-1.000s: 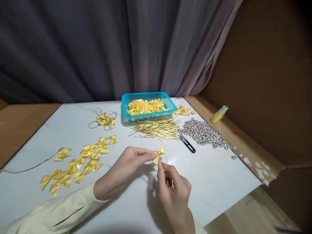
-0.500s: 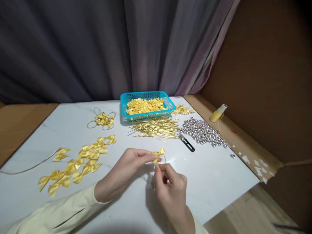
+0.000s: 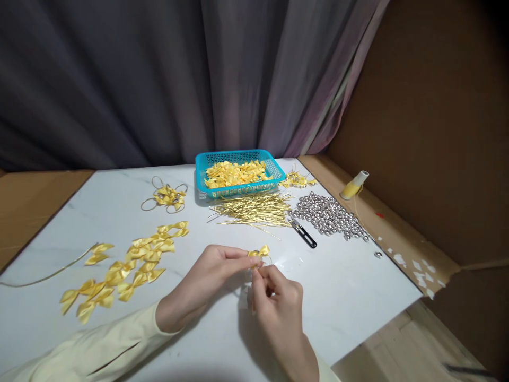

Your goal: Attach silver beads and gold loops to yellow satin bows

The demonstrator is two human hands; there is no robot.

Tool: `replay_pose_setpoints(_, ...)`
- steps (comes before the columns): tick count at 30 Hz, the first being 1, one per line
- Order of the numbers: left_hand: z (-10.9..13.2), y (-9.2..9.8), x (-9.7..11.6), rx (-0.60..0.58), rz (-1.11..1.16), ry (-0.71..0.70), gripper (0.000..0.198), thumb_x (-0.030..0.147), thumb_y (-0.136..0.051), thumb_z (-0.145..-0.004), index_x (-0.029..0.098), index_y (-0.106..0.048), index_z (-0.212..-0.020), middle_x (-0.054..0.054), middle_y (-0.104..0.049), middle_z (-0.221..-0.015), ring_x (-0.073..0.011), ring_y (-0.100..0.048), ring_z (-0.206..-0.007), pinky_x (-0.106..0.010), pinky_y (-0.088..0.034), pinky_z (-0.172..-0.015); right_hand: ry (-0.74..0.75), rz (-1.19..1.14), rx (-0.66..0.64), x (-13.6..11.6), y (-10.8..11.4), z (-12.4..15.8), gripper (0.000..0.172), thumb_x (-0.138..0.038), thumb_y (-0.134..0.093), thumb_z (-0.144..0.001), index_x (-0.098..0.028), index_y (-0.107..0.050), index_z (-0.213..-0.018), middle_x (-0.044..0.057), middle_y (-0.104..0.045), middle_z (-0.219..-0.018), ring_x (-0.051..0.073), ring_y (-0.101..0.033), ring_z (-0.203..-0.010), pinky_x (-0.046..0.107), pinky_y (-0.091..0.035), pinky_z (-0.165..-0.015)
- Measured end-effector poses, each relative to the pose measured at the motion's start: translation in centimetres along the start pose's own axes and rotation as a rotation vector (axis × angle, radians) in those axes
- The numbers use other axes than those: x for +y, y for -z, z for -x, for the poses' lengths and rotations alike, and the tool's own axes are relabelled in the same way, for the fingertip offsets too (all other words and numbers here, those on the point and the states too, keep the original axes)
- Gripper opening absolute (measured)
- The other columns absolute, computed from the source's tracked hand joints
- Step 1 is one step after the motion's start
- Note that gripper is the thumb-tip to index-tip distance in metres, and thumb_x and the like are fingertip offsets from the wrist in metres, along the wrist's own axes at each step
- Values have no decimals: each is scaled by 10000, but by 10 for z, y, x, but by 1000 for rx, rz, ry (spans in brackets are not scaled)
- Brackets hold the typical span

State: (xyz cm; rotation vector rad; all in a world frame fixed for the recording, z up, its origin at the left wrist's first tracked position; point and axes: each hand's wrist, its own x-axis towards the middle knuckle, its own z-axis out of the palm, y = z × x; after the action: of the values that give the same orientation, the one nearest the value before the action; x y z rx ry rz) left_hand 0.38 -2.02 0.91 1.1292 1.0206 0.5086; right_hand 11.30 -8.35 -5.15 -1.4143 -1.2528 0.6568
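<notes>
My left hand [image 3: 207, 281] pinches a small yellow ribbon bow [image 3: 260, 251] between thumb and fingertips, just above the white tabletop [image 3: 350, 286]. My right hand [image 3: 276, 305] is closed right below the bow, its fingertips pinched at the bow's underside on something thin that I cannot make out. A thin loop shows beside the bow. Both hands meet at the middle front of the table.
Loose yellow bows [image 3: 131, 262] lie at the left. A turquoise basket [image 3: 238, 157] of bows stands at the back, with gold wire strips [image 3: 254, 208], black snips [image 3: 304, 233], silver beads [image 3: 330, 215] and a yellow thread spool [image 3: 353, 185] nearby. Finished bow bundles [image 3: 167, 196] lie behind.
The bow has tipped flatter and sunk a little. My right hand's fingers have curled tighter and moved up against the left fingertips.
</notes>
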Motion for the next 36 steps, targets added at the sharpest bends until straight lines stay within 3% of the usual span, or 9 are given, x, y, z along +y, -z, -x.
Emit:
replay_pose_setpoints(12,0,0,-7,29,-80,-74,242,345,-637,-735,118,-706,-683,-67,-696,-725,-184,-589,-695,-260,-426,-629,8,39,47,3,-1,0,250,-265,-437,-836,-172,-452,-605,-71,-312,-460,70,-260,-396,205,-225,-399)
replay_pose_setpoints(18,0,0,-7,81,-218,-113,261,356,-607,-767,133,-695,-663,-26,-673,-664,-145,-550,-648,-228,-395,-597,57,82,53,3,-3,0,247,-249,-435,-846,-167,-469,-616,-71,-317,-448,66,-267,-379,201,-232,-388)
replay_pose_setpoints(21,0,1,-3,142,-345,-142,254,374,-608,-765,151,-705,-691,-19,-687,-688,-151,-560,-659,-227,-389,-587,132,163,49,0,3,0,145,-233,-484,-837,-151,-544,-734,-68,-389,-446,68,-320,-358,193,-262,-378)
replay_pose_setpoints(23,0,1,-1,184,-422,-176,252,386,-603,-767,167,-709,-703,-14,-698,-706,-159,-572,-670,-232,-392,-585,189,216,118,-4,11,0,101,-220,-532,-822,-147,-562,-883,-41,-508,-526,74,-392,-384,190,-318,-402)
replay_pose_setpoints(27,1,3,-2,247,-545,-309,199,353,-600,-775,210,-714,-696,12,-708,-714,-165,-589,-699,-254,-415,-644,307,292,237,-8,29,-6,169,-191,-570,-799,-163,-549,-964,54,-612,-813,141,-554,-644,250,-442,-587)
replay_pose_setpoints(29,1,5,-5,266,-607,-380,183,328,-594,-783,225,-717,-697,20,-707,-705,-162,-589,-698,-264,-423,-657,261,251,167,-8,33,-11,215,-207,-590,-783,-171,-537,-988,87,-601,-940,193,-569,-833,304,-459,-697)
replay_pose_setpoints(32,1,7,-10,293,-703,-503,171,296,-577,-800,232,-725,-742,21,-700,-666,-157,-569,-652,-268,-428,-606,35,-10,-37,-7,32,-18,351,-245,-632,-749,-193,-474,-1058,88,-581,-1036,206,-551,-958,334,-460,-786)
replay_pose_setpoints(36,0,8,-13,336,-800,-709,163,219,-560,-811,218,-722,-826,10,-729,-747,-158,-563,-655,-282,-448,-604,-297,-475,-249,-7,33,-26,441,-291,-704,-679,-209,-436,-1019,50,-564,-1023,105,-557,-674,258,-478,-633)
